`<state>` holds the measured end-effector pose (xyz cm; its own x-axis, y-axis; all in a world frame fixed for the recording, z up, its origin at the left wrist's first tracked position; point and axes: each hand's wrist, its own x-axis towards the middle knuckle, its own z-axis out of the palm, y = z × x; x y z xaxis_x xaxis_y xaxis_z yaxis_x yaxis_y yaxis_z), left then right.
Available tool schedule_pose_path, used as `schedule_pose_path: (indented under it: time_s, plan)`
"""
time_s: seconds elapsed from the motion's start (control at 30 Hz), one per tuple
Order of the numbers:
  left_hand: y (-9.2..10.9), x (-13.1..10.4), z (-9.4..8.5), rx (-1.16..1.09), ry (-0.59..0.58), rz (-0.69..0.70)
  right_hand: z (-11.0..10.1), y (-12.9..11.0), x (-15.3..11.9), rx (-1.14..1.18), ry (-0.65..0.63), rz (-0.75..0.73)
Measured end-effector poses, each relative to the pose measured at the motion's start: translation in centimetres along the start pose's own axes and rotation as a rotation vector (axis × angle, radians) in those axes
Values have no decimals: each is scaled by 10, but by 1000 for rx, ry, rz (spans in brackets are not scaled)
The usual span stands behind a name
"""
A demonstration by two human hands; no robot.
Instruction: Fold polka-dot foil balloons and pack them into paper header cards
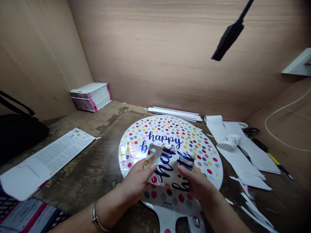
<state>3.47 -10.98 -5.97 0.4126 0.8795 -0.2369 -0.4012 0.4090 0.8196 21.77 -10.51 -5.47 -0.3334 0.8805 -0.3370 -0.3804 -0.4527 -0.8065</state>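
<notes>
A folded foil balloon, white with coloured dots and blue lettering, is held between my two hands. My left hand grips its left side, thumb on top. My right hand has hold of the right side, its thumb also on top. Beneath them a large round foil balloon lies flat on the table, printed with dots and "happy"; the folded one covers part of its lettering. Its tail points toward me. The fingers under the folded balloon are hidden.
A stack of white and pink card packets stands back left; a long printed packet lies nearer. White strips rest along the back wall. At right are paper labels, scissors and a yellow-black tool. A black lamp-like object hangs above.
</notes>
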Motion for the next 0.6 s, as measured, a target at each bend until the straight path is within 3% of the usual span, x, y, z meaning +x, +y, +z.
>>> schedule_pose_path:
  time_s: [0.07,0.17,0.3,0.4,0.47,0.53,0.57,0.6]
  plan:
    - [10,4,-7,204,127,100,9,2,1,11,79,-22]
    - [20,18,-20,437,261,249,16,9,1,4,100,-56]
    - [15,33,-27,488,314,273,22,19,-1,14,127,-86]
    - [16,33,-33,557,381,311,23,24,-1,-38,164,-47]
    - [32,22,-54,632,445,378,16,25,-1,-156,295,-57]
    - [57,0,-92,863,592,437,1,25,0,-279,453,-103]
    - [70,-16,-115,1147,716,438,-10,24,1,-311,503,-120]
    - [81,-33,-139,1446,923,321,-23,25,2,-330,539,-135]
